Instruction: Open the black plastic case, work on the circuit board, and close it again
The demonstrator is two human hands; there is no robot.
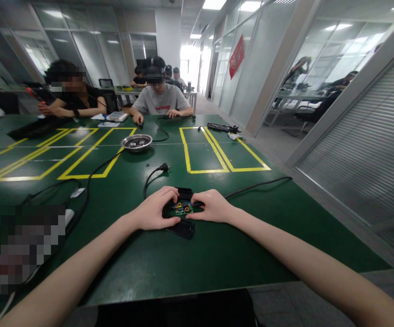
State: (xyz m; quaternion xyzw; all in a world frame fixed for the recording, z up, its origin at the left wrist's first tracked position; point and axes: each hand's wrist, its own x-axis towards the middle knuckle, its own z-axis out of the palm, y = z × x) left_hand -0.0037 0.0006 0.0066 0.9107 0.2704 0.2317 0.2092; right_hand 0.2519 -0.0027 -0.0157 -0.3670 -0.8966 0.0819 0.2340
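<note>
A small green circuit board point(184, 208) with copper-wound coils sits between my two hands, just above the table. My left hand point(158, 208) curls around its left end, fingers at the top and thumb low. From the other side my right hand point(212, 205) grips the right end, where blue wires and a black cord meet the board. Behind the board lies one black plastic case half point(184, 193). The other case half point(182, 229) is in front, close to my left thumb. My fingers partly hide the board's ends.
A black plug point(164, 167) on a cord lies beyond my left hand. Another cord point(258, 185) runs off to the right. A metal bowl point(136, 142) with small parts stands farther back, near yellow tape outlines. Two people sit across the green table point(251, 254).
</note>
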